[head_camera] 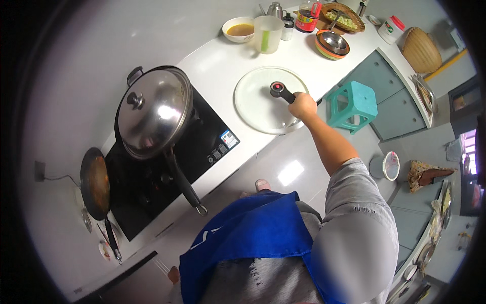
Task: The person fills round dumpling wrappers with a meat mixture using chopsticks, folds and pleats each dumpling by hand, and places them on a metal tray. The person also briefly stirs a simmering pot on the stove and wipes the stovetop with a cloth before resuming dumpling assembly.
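Note:
My right hand [303,105] grips a black handle [285,93] with a red spot at its ringed end. The rest of that utensil is mostly hidden by the hand. Beneath it, a round white board [254,98] lies on the countertop. My left hand [174,275] hangs low at the lower left beside the blue apron [250,228], only partly visible and too small to read its fingers. Left of the board, a wok with a domed steel lid [159,102] sits on the black cooktop [205,129], its long handle [182,182] reaching over the counter's front edge.
A frying pan [95,182] with brown residue stands by the wall. Behind the board are a bowl of yellowish liquid [240,30], a plastic measuring jug [268,36], stacked bowls [331,47] and a basket of chopped food [343,19]. A green stool [358,100] and a bucket [383,166] occupy the floor.

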### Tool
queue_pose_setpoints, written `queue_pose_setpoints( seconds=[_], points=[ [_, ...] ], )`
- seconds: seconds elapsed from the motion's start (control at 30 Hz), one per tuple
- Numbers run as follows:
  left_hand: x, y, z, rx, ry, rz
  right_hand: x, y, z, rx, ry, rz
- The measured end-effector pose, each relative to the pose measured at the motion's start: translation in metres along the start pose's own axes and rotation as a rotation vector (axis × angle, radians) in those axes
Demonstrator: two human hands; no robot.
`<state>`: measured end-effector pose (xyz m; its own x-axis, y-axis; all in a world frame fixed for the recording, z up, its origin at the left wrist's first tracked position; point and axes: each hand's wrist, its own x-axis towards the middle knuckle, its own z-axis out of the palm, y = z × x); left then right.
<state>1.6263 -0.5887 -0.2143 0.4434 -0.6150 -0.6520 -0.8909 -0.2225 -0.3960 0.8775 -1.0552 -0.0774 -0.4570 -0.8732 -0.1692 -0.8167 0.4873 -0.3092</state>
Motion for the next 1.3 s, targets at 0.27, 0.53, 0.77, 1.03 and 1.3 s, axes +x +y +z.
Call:
queue_pose_setpoints(
  seconds=[0.27,0.53,0.77,1.03,1.3],
  points=[
    [0.037,0.073,-0.016,-0.208,-0.129,-0.089,0.022,0.011,-0.010,-0.160,-0.296,-0.152],
    [0.001,0.223,-0.081,-0.584,-0.137,-0.284,0.287,0.025,-0.098,0.262,0.194,-0.098],
    [-0.075,0.308,-0.105,-0.890,-0.086,-0.565,0.424,0.007,-0.016,0.651,0.183,-0.151],
    [-0.221,0.294,-0.055,-1.303,0.138,-1.185,0.467,0.028,0.021,0.395,0.474,-0.272],
    [-0.227,0.298,-0.186,-1.105,1.098,-1.200,0.347,0.062,-0.117,0.564,0.338,-0.507]
  ],
)
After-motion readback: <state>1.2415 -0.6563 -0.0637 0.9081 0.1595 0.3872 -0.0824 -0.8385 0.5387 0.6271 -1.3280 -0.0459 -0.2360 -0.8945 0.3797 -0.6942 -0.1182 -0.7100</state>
